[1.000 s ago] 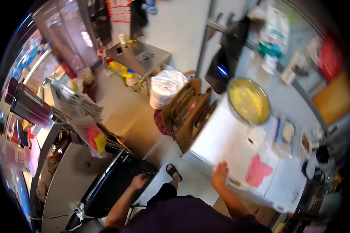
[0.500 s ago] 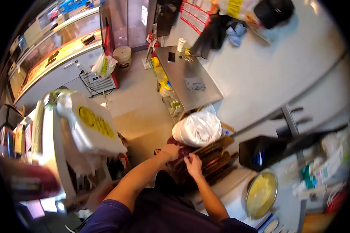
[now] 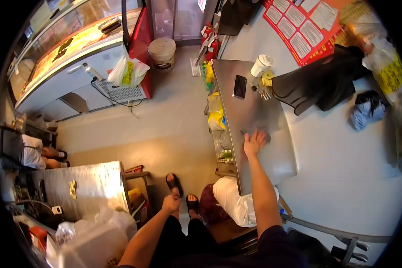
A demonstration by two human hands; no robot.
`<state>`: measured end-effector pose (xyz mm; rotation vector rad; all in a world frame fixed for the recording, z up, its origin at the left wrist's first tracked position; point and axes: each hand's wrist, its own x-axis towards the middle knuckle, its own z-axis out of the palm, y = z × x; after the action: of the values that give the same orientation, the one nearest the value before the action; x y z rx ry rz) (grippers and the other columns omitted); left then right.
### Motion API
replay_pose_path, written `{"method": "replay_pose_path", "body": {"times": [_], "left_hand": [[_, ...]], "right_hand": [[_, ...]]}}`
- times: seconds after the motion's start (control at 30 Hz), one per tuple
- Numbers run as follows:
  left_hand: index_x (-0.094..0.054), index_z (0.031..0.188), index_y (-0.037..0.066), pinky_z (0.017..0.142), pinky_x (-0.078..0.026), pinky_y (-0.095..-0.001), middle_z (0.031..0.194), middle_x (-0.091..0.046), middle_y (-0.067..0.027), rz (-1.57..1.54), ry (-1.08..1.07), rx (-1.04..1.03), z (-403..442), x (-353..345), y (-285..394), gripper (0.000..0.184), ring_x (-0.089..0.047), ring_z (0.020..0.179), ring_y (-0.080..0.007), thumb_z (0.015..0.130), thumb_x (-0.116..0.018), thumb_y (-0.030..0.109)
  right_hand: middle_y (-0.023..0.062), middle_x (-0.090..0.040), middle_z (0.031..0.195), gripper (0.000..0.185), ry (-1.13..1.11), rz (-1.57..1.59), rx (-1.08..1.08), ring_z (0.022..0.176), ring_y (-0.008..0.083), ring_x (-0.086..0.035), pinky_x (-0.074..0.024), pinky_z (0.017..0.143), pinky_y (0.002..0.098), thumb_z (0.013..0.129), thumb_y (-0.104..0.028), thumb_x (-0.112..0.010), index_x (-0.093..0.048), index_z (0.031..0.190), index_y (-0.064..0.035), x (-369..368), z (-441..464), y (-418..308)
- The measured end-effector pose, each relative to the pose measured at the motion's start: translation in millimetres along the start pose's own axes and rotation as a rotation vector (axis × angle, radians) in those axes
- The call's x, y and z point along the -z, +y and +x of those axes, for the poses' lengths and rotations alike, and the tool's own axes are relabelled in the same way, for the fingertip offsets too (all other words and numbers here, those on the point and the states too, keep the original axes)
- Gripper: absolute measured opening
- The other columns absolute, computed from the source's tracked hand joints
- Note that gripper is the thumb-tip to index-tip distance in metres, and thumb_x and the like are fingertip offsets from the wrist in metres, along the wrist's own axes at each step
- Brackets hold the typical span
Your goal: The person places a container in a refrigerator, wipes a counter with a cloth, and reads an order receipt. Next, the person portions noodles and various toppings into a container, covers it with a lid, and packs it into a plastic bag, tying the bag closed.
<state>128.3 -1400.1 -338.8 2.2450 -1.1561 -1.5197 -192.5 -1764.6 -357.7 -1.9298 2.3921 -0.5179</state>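
My right hand [image 3: 254, 142] rests palm down on the stainless steel table [image 3: 272, 163], its fingers spread. A dark grey patch [image 3: 265, 135] shows around the fingertips; it looks like a cloth, but is mostly covered. Farther up the same tabletop lie a black phone [image 3: 239, 86] and a bunch of keys [image 3: 261, 92], with a white lidded cup [image 3: 261, 65] beside a yellow crumpled item [image 3: 267, 78]. My left hand [image 3: 170, 203] hangs low above my sandals, fingers curled closed, with nothing seen in it.
A white plastic bag [image 3: 234, 201] and a dark red sack [image 3: 211, 205] stand by the table's near end. At left is a foil-like worktop [image 3: 89, 185], with a seated person's legs [image 3: 49, 156] beyond. A white bucket [image 3: 162, 52] stands near the display case [image 3: 76, 53].
My view has turned and moved closer to the steel table. Both hands have left the dark red sack; the right one is now on the tabletop. The grey cloth no longer lies exposed there.
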Motion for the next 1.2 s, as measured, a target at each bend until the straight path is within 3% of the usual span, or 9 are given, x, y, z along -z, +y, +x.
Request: {"method": "replay_pose_path", "body": {"times": [0.3,0.47,0.53,0.6,0.67,0.73,0.83,1.03,1.2], "left_hand": [[-0.063,0.118,0.0,0.067,-0.057,-0.0323,0.096,-0.07,-0.0126,-0.554,-0.205,0.005,101,89,63,0.028,-0.069,0.078,-0.0202,0.093,-0.061,0.012],[-0.064,0.109,0.0,0.069,-0.054,-0.0345,0.086,-0.066,-0.0095,-0.65,-0.435,-0.225,104,143,165,0.018,-0.065,0.074,-0.0238,0.094,-0.055,0.005],[-0.061,0.111,-0.001,0.083,-0.051,-0.0376,0.097,-0.065,-0.0141,-0.223,-0.046,-0.637,125,103,173,0.02,-0.064,0.089,-0.0315,0.093,-0.054,0.002],[-0.056,0.119,-0.003,0.095,-0.045,-0.0413,0.117,-0.058,-0.0217,-0.805,-0.165,-0.391,57,168,244,0.029,-0.058,0.107,-0.0395,0.09,-0.054,0.0],[-0.05,0.132,-0.003,0.103,-0.04,-0.0379,0.135,-0.05,-0.022,0.025,-0.402,-0.856,78,195,278,0.042,-0.054,0.119,-0.0374,0.091,-0.057,0.001],[-0.05,0.137,-0.002,0.101,-0.044,-0.0359,0.136,-0.055,-0.0171,-0.208,-0.312,-1.066,68,205,287,0.046,-0.058,0.119,-0.0301,0.092,-0.058,0.001],[-0.053,0.135,-0.002,0.093,-0.051,-0.0353,0.127,-0.063,-0.0149,-0.559,-0.392,-0.561,113,243,238,0.04,-0.064,0.109,-0.023,0.095,-0.055,0.002],[-0.055,0.134,0.002,0.073,-0.055,-0.0331,0.106,-0.067,-0.012,-0.12,-0.049,0.034,175,349,137,0.044,-0.065,0.092,-0.0189,0.093,-0.061,0.016],[-0.051,0.137,0.004,0.071,-0.058,-0.0377,0.106,-0.065,-0.0127,-0.059,-0.056,0.438,163,395,87,0.045,-0.068,0.09,-0.0221,0.094,-0.058,0.014]], "right_hand": [[0.0207,-0.064,0.119,0.022,-0.646,0.313,0.77,0.112,0.0399,-0.058,-0.0436,0.1,0.049,0.094,-0.013,-0.055,-0.068,0.111,-0.007,25,-5,-87],[0.0066,-0.065,0.119,0.033,-0.512,0.996,-0.465,0.114,0.0207,-0.059,-0.0425,0.102,0.0378,0.1,-0.022,-0.054,-0.063,0.128,-0.0056,92,-108,-143],[0.0096,-0.065,0.121,0.036,-0.704,1.052,-0.107,0.121,0.0231,-0.056,-0.0383,0.108,0.0349,0.102,-0.02,-0.052,-0.058,0.133,-0.0031,137,-125,-233],[0.0112,-0.065,0.119,0.036,-0.404,0.871,-0.004,0.122,0.0235,-0.055,-0.0365,0.109,0.0332,0.101,-0.017,-0.05,-0.058,0.133,-0.0019,165,-98,-290],[0.0135,-0.065,0.12,0.038,-0.393,0.848,-0.28,0.117,0.0241,-0.058,-0.0421,0.103,0.0348,0.092,-0.004,-0.043,-0.061,0.125,0.0014,139,-60,-254],[0.0137,-0.066,0.115,0.041,-0.07,0.829,-0.61,0.11,0.024,-0.06,-0.0462,0.098,0.0346,0.09,-0.003,-0.042,-0.057,0.128,0.0032,43,-46,-136],[0.0233,-0.055,0.138,0.037,0.097,1.011,-0.427,0.123,0.0343,-0.057,-0.0432,0.104,0.0417,0.103,-0.019,-0.046,-0.057,0.135,-0.0052,76,47,-95],[0.0193,-0.05,0.147,0.037,0.144,-0.06,0.035,0.136,0.0386,-0.046,-0.0353,0.112,0.0498,0.097,-0.015,-0.054,-0.06,0.134,-0.0083,11,147,-112],[0.0211,-0.047,0.148,0.051,0.117,-0.07,-0.447,0.139,0.0418,-0.04,-0.0307,0.114,0.0513,0.09,-0.006,-0.054,-0.052,0.141,-0.0045,47,-5,-14]]}}
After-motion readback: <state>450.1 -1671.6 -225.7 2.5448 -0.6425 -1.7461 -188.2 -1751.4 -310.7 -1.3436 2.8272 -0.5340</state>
